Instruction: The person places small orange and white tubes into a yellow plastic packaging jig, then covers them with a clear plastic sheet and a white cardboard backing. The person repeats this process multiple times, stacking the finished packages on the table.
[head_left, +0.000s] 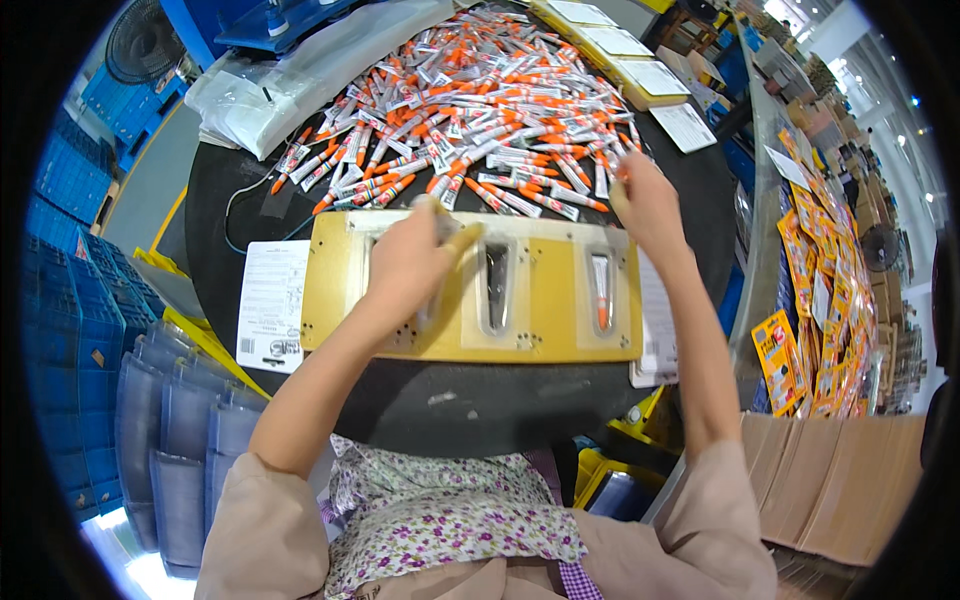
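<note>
A yellow slotted fixture board (551, 292) lies across the black round table (465, 397). Its slots carry clear plastic blisters; the rightmost holds a small tube with an orange cap (602, 292), while the middle blister (497, 289) has no tube in it. My left hand (412, 255), with yellow coverings on the fingertips, is over the left part of the board and hides slots there; blur leaves its grip unclear. At the right edge of a heap of orange-capped tubes (480, 105), my right hand (649, 202) has its fingers by a blurred orange-and-white tube. Whether it is gripped is unclear.
Printed cards (270, 300) lie beside and partly under the board. A yellow rack of white cards (652, 79) and plastic sheeting (300, 82) flank the heap. Orange card packs (817, 285) pile up at right; clear blister stacks (187, 435) and blue crates (75, 337) stand left.
</note>
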